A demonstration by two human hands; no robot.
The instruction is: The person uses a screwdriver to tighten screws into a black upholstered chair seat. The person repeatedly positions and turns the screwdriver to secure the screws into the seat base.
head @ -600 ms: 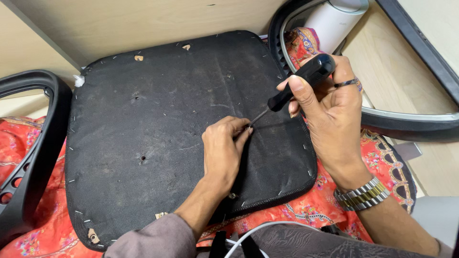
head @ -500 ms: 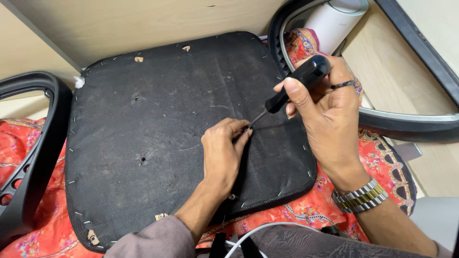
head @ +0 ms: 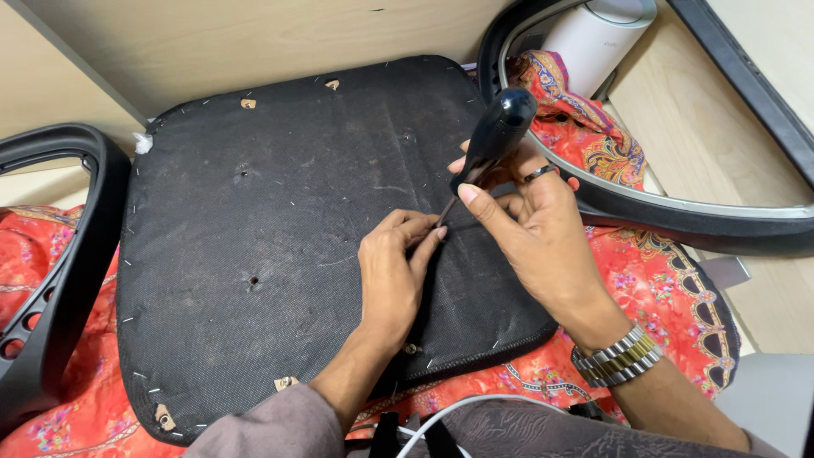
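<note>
A black fabric-covered seat base (head: 280, 237) lies upside down, with staples around its edge and several small holes. My right hand (head: 534, 229), with a ring and a metal wristband, grips the black handle of a screwdriver (head: 496, 136). The thin metal shaft slants down to the left, and its tip meets the fabric at my left fingertips. My left hand (head: 394, 276) rests on the seat base, fingers pinched around the screwdriver tip.
A red patterned cloth (head: 644, 288) lies under the seat base. A black plastic chair part (head: 59, 280) sits at the left. A curved black and grey frame (head: 678, 208) runs along the right, with a white cylinder (head: 598, 34) behind it. A white cable (head: 449, 411) lies near me.
My right hand has tipped the screwdriver handle more upright and shifted slightly left. My left hand stays pinched at the tip.
</note>
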